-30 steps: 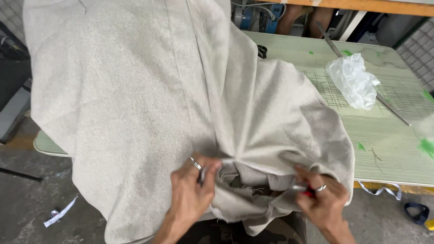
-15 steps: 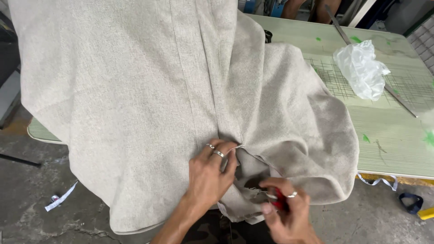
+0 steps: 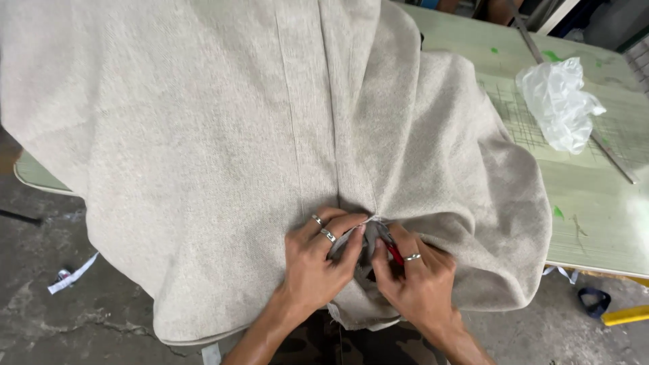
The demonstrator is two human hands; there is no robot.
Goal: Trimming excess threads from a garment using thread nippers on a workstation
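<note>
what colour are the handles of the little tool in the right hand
Red, seen in the head view: the small red-handled snips sit in the right hand.

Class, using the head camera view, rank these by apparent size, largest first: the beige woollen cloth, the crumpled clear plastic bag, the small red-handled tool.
1. Beige woollen cloth
2. Crumpled clear plastic bag
3. Small red-handled tool, mostly hidden by the right hand

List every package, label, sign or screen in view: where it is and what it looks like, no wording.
Plastic bag: crumpled, clear-white, lying on the green table at upper right, beyond the beige fabric.
Label strip: narrow white tape with a dark end, on the concrete floor at lower left.
No signs or screens in view.
</note>
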